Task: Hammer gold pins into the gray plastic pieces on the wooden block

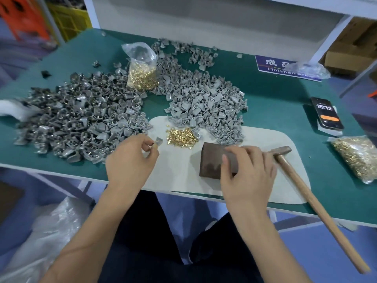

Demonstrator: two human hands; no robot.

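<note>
Blue sign reads "Finished"; phone shows 15:72. Left hand pinches a gray plastic piece; right hand grips the dark wooden block on the counter

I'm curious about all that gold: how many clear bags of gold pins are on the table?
2. One bag of gold pins stands upright among the gray pieces at the back; a second bag lies flat at the right edge, below the phone. Others may be hidden.

A phone lies near a blue sign.
</note>
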